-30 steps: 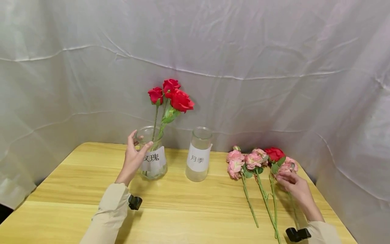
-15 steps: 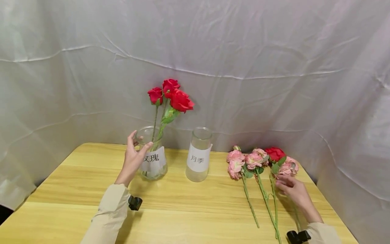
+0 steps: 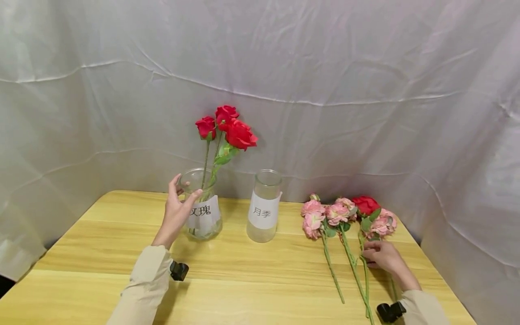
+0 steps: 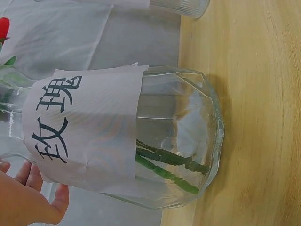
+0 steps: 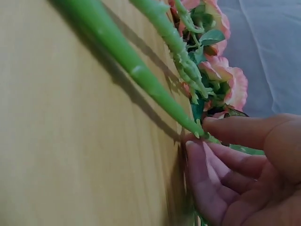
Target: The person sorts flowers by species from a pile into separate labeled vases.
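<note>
My left hand (image 3: 176, 211) grips the neck of a wide glass vase (image 3: 211, 231), thumb on the near side and fingers behind. A white label with Chinese characters (image 4: 84, 132) is wrapped round it, and cut stem ends (image 4: 171, 160) show through the glass. Several red roses (image 3: 241, 134) stand in this vase, leaning right. At the right, my right hand (image 3: 383, 257) pinches the green stem (image 5: 136, 73) of a red rose (image 3: 367, 206) between thumb and fingers. That rose lies on the table, its bloom among pink flowers (image 3: 338, 214).
A narrower glass vase (image 3: 262, 232), also labelled in Chinese, stands right of the first with no flowers in it. More pink flowers (image 3: 313, 221) lie at the table's back right, stems toward me. A grey cloth (image 3: 325, 135) hangs behind the wooden table (image 3: 252, 280).
My right hand has come down from beside the blooms and a little left, and now pinches the red rose's stem. The left hand keeps its grip on the vase.
</note>
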The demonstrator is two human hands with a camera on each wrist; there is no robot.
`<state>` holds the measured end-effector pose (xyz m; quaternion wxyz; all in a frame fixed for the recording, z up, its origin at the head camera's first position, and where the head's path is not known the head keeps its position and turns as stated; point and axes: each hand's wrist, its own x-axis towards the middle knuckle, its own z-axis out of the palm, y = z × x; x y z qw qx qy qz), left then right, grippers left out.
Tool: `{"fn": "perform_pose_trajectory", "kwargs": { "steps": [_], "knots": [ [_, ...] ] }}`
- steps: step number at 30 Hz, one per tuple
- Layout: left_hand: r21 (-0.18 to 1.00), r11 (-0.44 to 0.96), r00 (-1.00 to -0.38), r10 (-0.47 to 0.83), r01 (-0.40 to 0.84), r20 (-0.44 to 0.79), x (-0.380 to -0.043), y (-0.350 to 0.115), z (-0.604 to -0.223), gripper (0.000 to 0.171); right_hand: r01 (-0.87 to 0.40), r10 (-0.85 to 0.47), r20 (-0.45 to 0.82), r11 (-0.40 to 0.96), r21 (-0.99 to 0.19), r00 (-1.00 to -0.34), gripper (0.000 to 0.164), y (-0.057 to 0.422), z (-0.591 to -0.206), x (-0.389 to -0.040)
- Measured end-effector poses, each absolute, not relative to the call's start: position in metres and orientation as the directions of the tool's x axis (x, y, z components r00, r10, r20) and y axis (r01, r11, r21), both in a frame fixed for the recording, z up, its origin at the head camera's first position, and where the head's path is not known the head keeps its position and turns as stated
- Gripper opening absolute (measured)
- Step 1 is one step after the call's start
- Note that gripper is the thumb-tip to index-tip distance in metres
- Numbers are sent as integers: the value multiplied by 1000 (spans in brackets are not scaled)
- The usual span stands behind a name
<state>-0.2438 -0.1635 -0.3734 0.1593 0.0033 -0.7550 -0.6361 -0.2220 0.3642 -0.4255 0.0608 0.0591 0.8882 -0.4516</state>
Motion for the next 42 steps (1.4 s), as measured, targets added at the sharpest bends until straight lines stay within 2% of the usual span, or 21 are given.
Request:
{"fn": "perform_pose_trajectory", "kwargs": {
  "steps": [7,20,28,42],
  "knots": [
    [960,188,-946,-212,206,244,-245,-164,-374,81,191,43,-206,592,-783,-978,41,361,-426,-224],
    [960,192,-948,-207,202,241,-245,-165,-375,81,179,75,-164,502,-846,-984,33,365,-424,-223],
    [958,197,-945,-211,209,249,-246,-165,-375,81,138,169,-58,516,-845,-984,35,368,-415,-224],
    [956,212,-947,-206,202,246,-246,-165,-374,81,95,277,12,371,-924,-961,41,363,-400,-228]
  ]
}}
